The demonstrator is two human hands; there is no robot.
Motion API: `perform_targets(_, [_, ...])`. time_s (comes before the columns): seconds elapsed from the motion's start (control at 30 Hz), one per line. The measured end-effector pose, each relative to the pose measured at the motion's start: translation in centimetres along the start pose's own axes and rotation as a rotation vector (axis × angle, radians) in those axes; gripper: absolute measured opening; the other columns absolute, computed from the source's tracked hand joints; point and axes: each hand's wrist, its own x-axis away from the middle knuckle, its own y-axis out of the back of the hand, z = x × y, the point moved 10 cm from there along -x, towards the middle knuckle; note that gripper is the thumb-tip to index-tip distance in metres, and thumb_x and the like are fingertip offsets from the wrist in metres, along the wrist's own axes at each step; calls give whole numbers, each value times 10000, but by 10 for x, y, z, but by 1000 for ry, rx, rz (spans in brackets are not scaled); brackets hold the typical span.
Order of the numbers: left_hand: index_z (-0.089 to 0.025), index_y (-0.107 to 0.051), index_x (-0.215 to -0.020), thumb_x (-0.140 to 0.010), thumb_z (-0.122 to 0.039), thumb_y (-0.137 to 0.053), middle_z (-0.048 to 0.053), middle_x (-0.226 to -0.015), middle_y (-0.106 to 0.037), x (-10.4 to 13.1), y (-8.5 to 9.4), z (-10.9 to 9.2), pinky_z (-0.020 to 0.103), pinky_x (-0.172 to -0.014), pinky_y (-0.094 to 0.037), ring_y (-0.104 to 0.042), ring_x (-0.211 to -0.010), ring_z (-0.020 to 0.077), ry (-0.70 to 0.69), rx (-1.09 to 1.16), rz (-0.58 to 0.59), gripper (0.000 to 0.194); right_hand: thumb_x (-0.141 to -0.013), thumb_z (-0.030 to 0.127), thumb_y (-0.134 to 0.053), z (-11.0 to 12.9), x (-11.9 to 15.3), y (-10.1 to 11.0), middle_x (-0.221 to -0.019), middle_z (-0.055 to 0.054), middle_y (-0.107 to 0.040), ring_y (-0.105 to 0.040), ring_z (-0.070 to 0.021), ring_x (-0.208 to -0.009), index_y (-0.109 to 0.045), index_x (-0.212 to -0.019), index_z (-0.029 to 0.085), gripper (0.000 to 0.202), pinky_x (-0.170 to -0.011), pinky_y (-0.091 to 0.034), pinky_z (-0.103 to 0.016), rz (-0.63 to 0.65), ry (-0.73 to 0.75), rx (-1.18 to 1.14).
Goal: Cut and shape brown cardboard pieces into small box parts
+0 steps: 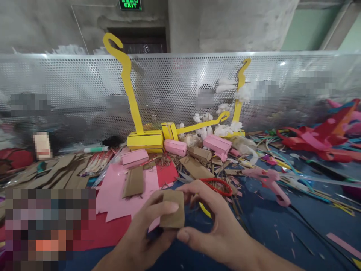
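Observation:
A small brown cardboard box (pixel 171 220) is held above the blue table at the lower middle. My left hand (pixel 149 222) grips it from the left, with a finger across its face. On the right side, my right hand (pixel 210 222) curves around with its fingers apart, the thumb at the box's lower right corner. A bit of pink shows under the box by my left hand. Behind the hands lie red-handled scissors (pixel 218 185), a flat cardboard piece (pixel 134 181) and pink sheets (pixel 113 192).
Yellow hooked paper shapes (pixel 145 141) stand before a perforated metal screen (pixel 175 86). A pink glue gun (pixel 270 180) with a black cord lies to the right. Pink boxes (pixel 217 143), cardboard scraps and red paper forms (pixel 318 139) cover the table's back.

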Motion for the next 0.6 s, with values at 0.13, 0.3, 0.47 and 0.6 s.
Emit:
perform_targets(0.13, [-363,-437,-1426,-952,-94,-604,115,-1407,-523,-3,-1,-5,400,-1002,-565,-560,-1294,261,-21,16,15,570,-775,333,-840,4,-3,0,-1030,-18,-647,-612,-202,-933,-643,-1194,255,470,-821,-513,-331,21,5,11])
perform_targets(0.3, [-364,-408,-1442,-959,-43,-568,93,-1434,-489,-5,-2,-9,324,-1004,-549,-524,-1320,208,-37,47,35,602,-795,357,-830,4,-4,-1,-1010,-9,-632,-594,-189,-909,-647,-1182,251,441,-793,-506,-322,57,-8,-6])
perform_targets(0.47, [-356,-423,-1433,-961,-35,-562,97,-1461,-468,-1,0,-3,342,-1043,-531,-496,-1360,214,-18,30,28,588,-802,309,-818,3,-5,-2,-1021,-9,-631,-598,-177,-908,-641,-1179,248,421,-777,-515,-301,63,-14,-32])
perform_targets(0.6, [-359,-436,-1425,-963,-60,-565,104,-1457,-478,3,1,1,377,-1034,-550,-512,-1356,241,-7,-7,19,566,-807,309,-815,0,-6,-4,-1042,-12,-629,-605,-185,-940,-633,-1199,259,436,-796,-522,-311,70,-32,-27])
